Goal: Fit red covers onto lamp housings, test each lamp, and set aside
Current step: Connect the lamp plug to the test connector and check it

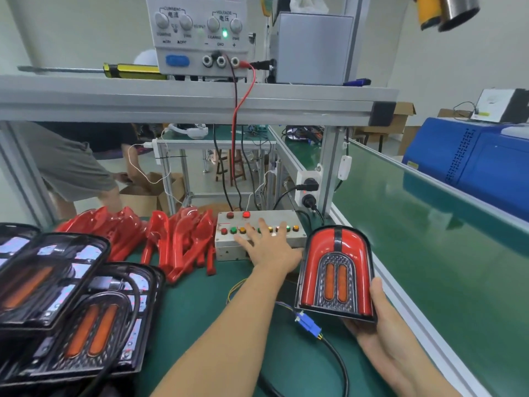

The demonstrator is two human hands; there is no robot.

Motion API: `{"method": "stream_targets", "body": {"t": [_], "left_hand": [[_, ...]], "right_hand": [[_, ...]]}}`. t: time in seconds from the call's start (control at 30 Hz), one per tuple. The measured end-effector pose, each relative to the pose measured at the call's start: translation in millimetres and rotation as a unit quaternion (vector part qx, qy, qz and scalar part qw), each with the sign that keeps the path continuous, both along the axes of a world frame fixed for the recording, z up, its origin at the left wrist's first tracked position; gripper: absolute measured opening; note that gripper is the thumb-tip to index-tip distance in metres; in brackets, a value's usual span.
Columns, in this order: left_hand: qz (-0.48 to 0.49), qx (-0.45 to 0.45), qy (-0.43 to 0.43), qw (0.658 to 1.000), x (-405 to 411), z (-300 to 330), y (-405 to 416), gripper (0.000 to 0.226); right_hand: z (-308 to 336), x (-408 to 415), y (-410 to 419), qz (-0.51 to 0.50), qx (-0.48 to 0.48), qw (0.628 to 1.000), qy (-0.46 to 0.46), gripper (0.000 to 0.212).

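Note:
My right hand [380, 319] holds a lamp [336, 272] upright at its lower edge; the lamp has a red cover fitted and two orange strips in the middle. A blue connector [307, 325] with a black cable hangs below it. My left hand [267, 243] lies spread on the grey test box [229, 247], fingers over its row of coloured buttons. A pile of loose red covers [160, 239] lies left of the box. Bare black lamp housings [68, 305] are stacked at the lower left.
A power supply [197, 32] with a green light stands on the aluminium shelf [186, 101] above, red and black leads running down to the box. A green conveyor belt [429, 253] runs along the right. A person bends over a cardboard box behind the bench.

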State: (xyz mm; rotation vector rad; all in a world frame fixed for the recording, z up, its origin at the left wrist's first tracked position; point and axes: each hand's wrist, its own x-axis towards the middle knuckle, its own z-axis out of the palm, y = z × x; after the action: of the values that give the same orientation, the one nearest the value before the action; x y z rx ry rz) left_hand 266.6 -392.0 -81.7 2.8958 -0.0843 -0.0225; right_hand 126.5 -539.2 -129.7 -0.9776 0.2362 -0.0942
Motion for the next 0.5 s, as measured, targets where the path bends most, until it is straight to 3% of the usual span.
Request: {"method": "stream_targets", "body": {"t": [0.5], "left_hand": [[0.013,-0.003,0.032,0.999,-1.2,5.8,-2.7,0.073]], "right_hand": [[4.4,-1.7,0.3,-0.006,-0.011,1.000,0.004,0.058]]}}
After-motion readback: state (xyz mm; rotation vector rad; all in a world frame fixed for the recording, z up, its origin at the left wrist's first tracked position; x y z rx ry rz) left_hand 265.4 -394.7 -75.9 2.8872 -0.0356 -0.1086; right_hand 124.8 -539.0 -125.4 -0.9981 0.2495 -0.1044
